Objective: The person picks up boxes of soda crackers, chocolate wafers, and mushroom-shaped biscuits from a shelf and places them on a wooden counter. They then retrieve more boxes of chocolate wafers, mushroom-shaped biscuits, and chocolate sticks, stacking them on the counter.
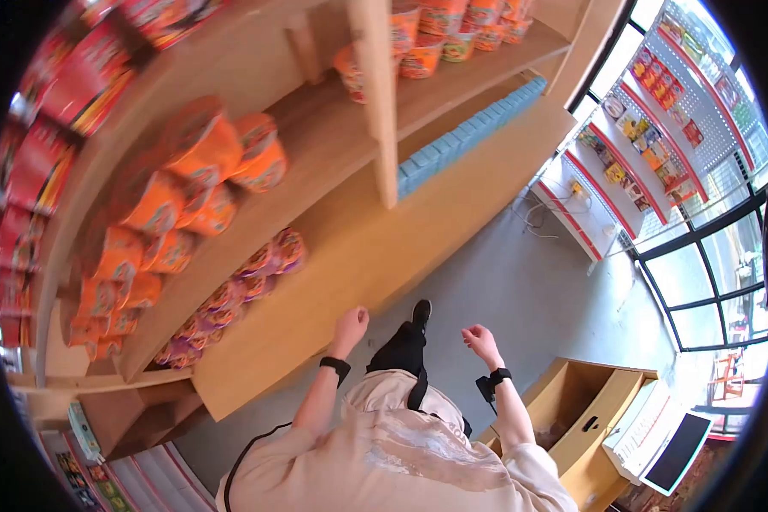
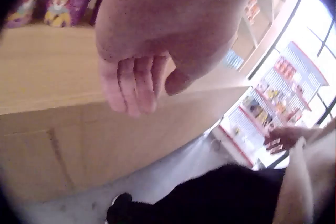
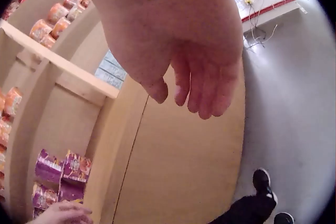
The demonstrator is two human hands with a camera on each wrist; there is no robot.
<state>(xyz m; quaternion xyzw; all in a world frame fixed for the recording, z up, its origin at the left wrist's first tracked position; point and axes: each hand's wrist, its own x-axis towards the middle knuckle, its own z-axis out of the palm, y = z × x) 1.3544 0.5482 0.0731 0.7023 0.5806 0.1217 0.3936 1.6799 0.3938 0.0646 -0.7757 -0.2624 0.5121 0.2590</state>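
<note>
On the wooden shelf, purple tubs, their cartoon-figure labels illegible.

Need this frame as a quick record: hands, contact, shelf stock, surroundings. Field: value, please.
left_hand: left hand, empty, fingers loosely curled
right_hand: right hand, empty, fingers loosely bent
contact: none seen
nearest_to_left: wooden shelf unit
orange_stock: orange tubs, stacked, both sides of the upright divider
purple_stock: purple tubs, below orange, left of divider in head view
blue_stock: blue packs, in a row, right of divider in head view
background: white rack with red edging
floor: grey floor
labels: too small to read
</note>
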